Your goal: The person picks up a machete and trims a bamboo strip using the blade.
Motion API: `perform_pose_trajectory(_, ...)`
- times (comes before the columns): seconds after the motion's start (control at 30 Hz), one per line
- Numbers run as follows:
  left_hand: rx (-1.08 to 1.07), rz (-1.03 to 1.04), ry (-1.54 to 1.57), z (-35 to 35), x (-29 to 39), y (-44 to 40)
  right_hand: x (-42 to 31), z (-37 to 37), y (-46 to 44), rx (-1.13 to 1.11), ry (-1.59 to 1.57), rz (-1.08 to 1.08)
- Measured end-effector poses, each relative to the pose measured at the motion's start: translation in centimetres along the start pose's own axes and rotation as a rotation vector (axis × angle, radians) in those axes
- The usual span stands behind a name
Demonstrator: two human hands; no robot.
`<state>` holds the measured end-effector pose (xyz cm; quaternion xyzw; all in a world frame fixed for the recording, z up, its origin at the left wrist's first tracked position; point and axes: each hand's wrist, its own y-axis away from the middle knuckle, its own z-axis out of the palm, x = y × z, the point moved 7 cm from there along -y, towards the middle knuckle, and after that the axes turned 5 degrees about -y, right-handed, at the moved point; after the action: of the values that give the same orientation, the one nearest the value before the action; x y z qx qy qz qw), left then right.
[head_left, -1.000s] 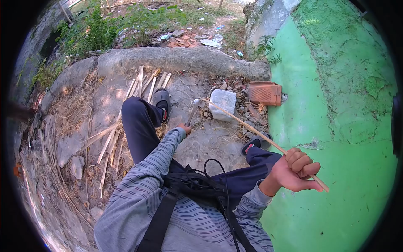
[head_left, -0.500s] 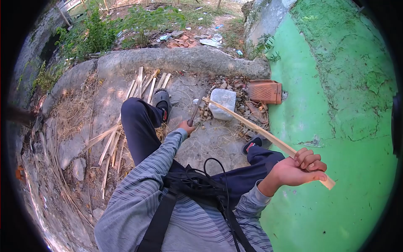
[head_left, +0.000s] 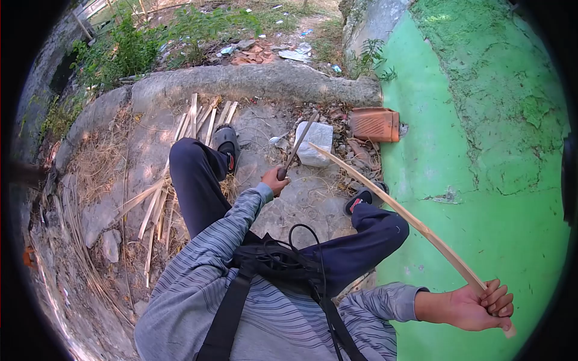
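Note:
My left hand (head_left: 276,181) is closed round the dark handle of a long knife (head_left: 301,139), whose blade points up and away in front of a pale stone block (head_left: 315,144). At the lower right, my right hand (head_left: 483,305) grips the near end of a long, pale wooden strip (head_left: 415,226). The strip slants up to the left, and its thin far tip appears beside the block, apart from the knife. More pale strips (head_left: 153,207) lie on the ground left of my bent leg.
A green wall (head_left: 445,156) stands along the right side. An orange hollow brick (head_left: 374,124) lies against it. A low concrete ledge (head_left: 241,83) crosses ahead, with plants (head_left: 129,51) and rubble beyond. Dry fibres and a rock (head_left: 111,243) are at the left.
My right hand has moved down and to the right, drawing the strip back with it. My left hand has shifted slightly right, and the knife now reaches up over the block.

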<state>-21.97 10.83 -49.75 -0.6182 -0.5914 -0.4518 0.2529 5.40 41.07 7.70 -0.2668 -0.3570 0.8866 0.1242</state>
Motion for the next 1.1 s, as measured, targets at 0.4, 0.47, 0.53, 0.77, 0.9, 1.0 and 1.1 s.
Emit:
perform_pose_trajectory(0.4,-0.188,-0.014,0.102,5.1,-0.3,1.4,0.7,4.4,2.7,0.001,0.117,-0.038)
perform_pose_trajectory(0.47,-0.339,-0.122,0.190,5.2,1.8,2.3,0.7,4.7,2.8,0.003,0.131,-0.046)
perform_pose_trajectory(0.53,-0.363,-0.070,0.211,5.7,3.8,2.8,0.4,4.6,3.0,0.057,0.226,-0.105)
perform_pose_trajectory(0.77,-0.433,0.016,0.195,8.7,4.8,2.8,2.3,5.6,1.9,0.102,0.363,-0.093)
perform_pose_trajectory(0.9,-0.338,0.069,0.191,9.7,3.5,0.9,3.2,5.7,1.3,0.057,0.378,-0.088)
perform_pose_trajectory(1.0,-0.362,0.025,0.229,11.3,0.9,-0.4,3.0,6.0,1.8,0.052,0.382,-0.099)
perform_pose_trajectory(1.1,-0.419,-0.036,0.141,12.1,-1.1,-1.4,2.6,5.6,2.1,0.065,0.371,-0.104)
